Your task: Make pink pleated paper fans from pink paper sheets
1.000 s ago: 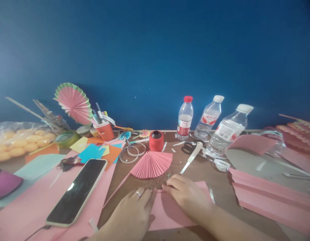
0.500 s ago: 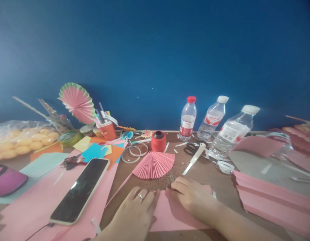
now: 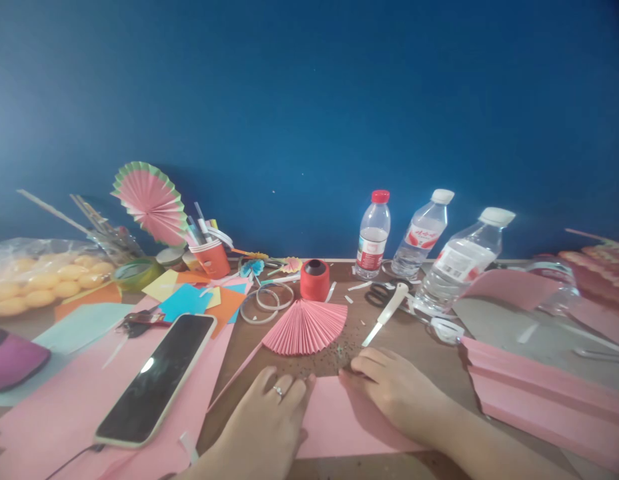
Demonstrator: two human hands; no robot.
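Observation:
A pink paper sheet (image 3: 334, 420) lies on the table in front of me. My left hand (image 3: 272, 413), with a ring on it, is at the sheet's left side, its fingers bent and closed on the far left edge. My right hand (image 3: 389, 393) rests over the right part, its curled fingertips at the far edge. Just beyond the hands is a pleated pink paper fan (image 3: 307, 328), touching a red round object (image 3: 314, 281) with a black top. A white-handled knife (image 3: 385, 313) and black scissors (image 3: 382, 295) lie beyond my right hand.
A phone (image 3: 157, 380) lies on pink paper at left, near a red cup of pens (image 3: 211, 260). Three bottles, one with a red cap (image 3: 373, 240), stand at the back right. Folded pink paper (image 3: 544, 400) lies at right. Small dark bits dot the table.
The right hand has moved slightly right along the sheet's far edge, uncovering a little more pink paper between the hands. The whole view has shifted slightly.

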